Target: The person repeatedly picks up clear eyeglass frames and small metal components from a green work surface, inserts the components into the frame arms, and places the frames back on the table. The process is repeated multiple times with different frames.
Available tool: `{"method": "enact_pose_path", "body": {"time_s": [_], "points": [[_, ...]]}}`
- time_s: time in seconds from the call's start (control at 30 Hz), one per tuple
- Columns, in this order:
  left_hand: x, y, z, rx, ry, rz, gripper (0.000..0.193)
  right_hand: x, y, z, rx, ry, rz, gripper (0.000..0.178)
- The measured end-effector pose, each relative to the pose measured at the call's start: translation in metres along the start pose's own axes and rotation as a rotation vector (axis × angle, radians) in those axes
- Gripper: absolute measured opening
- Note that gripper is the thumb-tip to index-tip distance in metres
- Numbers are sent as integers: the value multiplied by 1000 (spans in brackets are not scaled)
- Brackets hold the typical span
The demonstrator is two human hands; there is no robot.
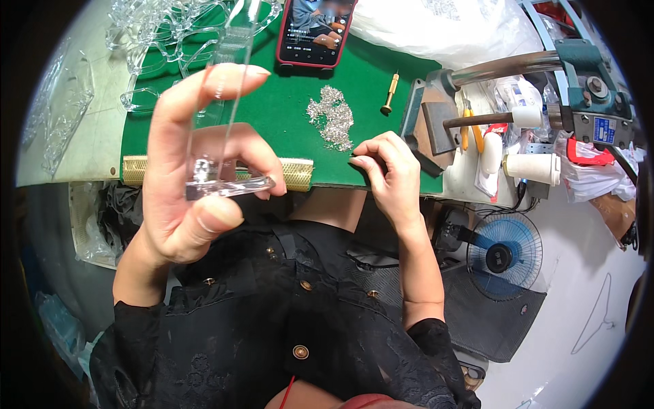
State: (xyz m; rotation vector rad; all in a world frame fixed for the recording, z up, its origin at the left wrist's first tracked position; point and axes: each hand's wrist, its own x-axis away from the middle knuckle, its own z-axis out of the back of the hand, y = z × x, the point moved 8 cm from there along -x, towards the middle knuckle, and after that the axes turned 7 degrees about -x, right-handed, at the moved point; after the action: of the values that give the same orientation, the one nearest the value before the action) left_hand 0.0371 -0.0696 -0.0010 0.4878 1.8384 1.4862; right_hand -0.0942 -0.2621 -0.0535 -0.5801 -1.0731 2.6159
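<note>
Clear plastic frame [235,185] is raised before the green mat [289,109], pinched between thumb and fingers of the left hand [174,170]; slack grip could drop it. Right hand [392,167]: fingertips pressed together (contents, if any, indiscernible) near small metal pieces [332,116], which a knock could scatter.

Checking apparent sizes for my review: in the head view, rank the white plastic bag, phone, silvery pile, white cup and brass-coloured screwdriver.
Largest to smallest:
White plastic bag, partly cut off
Phone, also cut off
Silvery pile and white cup: too alike to rank
Brass-coloured screwdriver
</note>
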Motion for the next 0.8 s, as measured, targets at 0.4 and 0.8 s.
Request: {"method": "enact_pose_path", "body": {"time_s": [0.4,0.8], "points": [[-3,-5,-5,30,-77,2,99,-7,1,-5,92,82,-99,12],[-1,-10,-6,66,-78,18,103,-1,-4,-4,92,20,16,13]]}}
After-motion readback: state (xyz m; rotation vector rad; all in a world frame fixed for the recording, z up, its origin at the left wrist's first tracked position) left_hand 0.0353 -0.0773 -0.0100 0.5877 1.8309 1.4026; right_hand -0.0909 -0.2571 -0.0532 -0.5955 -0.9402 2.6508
